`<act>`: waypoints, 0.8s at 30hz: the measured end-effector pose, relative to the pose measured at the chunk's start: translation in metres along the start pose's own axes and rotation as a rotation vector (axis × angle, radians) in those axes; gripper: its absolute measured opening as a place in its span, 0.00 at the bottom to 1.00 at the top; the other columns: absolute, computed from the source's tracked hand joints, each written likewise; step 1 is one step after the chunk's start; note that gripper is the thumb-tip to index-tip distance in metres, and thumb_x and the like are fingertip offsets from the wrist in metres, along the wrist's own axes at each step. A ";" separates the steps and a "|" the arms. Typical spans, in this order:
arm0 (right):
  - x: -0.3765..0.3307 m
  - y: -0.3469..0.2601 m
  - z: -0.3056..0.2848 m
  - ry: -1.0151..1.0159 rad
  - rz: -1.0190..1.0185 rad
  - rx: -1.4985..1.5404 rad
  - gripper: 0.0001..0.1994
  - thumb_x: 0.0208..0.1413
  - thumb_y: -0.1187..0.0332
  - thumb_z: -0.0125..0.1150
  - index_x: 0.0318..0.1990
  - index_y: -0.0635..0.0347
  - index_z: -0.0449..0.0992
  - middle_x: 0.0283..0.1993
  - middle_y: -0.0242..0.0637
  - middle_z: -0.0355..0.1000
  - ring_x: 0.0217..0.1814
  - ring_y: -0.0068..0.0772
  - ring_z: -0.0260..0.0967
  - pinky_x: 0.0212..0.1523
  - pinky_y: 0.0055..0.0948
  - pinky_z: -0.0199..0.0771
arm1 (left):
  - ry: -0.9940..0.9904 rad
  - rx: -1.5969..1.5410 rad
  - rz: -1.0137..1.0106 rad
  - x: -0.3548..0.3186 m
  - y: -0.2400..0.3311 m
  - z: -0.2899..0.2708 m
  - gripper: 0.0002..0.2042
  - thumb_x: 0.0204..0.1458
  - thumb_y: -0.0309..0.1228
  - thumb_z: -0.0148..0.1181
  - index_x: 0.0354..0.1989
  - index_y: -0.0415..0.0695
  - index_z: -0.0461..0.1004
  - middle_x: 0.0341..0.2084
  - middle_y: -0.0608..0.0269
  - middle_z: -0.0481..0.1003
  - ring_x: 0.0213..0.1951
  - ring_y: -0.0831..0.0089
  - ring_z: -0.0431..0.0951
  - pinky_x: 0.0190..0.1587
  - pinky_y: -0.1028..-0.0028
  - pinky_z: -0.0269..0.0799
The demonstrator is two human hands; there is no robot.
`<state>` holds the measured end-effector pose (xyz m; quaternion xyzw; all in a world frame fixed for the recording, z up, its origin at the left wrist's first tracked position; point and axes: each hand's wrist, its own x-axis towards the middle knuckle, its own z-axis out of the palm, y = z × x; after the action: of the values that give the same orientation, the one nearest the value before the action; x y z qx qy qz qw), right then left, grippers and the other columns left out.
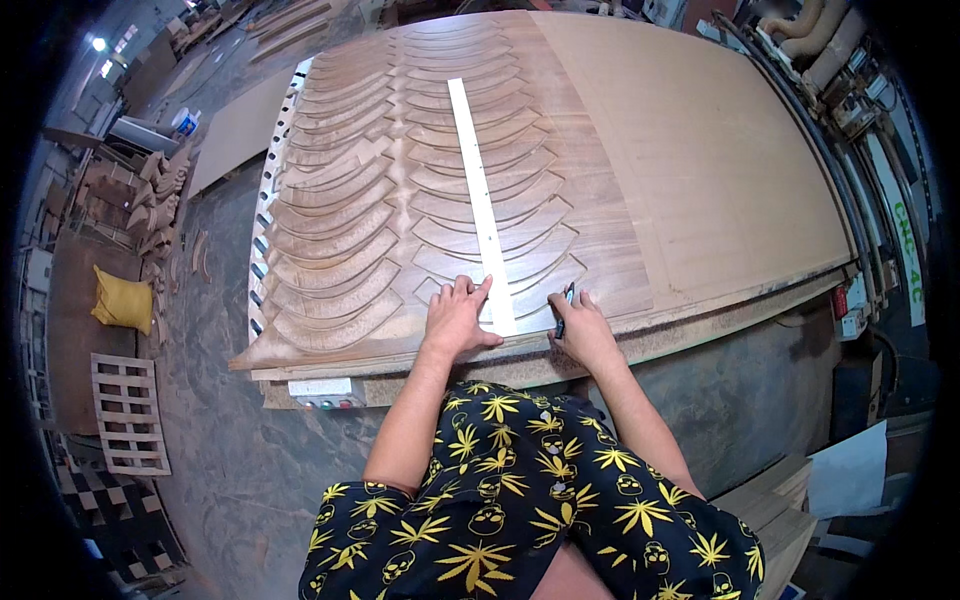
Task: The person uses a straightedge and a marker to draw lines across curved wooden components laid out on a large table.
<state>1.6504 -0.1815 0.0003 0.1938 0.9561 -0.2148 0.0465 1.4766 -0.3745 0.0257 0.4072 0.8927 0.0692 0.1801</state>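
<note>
A long white straight strip (472, 170) lies lengthwise over a wood-grain panel (610, 230) that is cut into rows of curved pieces (340, 270). My left hand (458, 315) rests on the panel beside the strip's near end, fingers spread, with thumb and index finger at its left edge. Just right of the strip, my right hand (588, 332) is closed around a slim dark tool (560, 318) with a pale blue part. Its shape resembles a utility knife, but the fingers cover much of it. The tool is close to the panel's near edge.
A plain brown board surface (700, 160) continues to the right. Machine rails (800, 110) and hoses border the far right. A control box (327, 392) sits under the near left edge. On the floor at left are a yellow sack (123, 300) and a wooden pallet (130, 413).
</note>
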 end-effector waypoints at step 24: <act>0.001 0.000 0.001 0.013 -0.013 -0.059 0.35 0.50 0.63 0.76 0.67 0.52 0.68 0.63 0.58 0.73 0.71 0.74 0.62 0.69 0.59 0.67 | -0.009 -0.011 0.005 0.000 -0.002 -0.001 0.57 0.31 0.54 0.83 0.76 0.60 0.63 0.58 0.61 0.68 0.58 0.58 0.70 0.58 0.60 0.67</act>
<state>1.6499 -0.1818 -0.0006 0.1875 0.9636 -0.1853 0.0445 1.4745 -0.3754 0.0259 0.4087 0.8906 0.0726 0.1859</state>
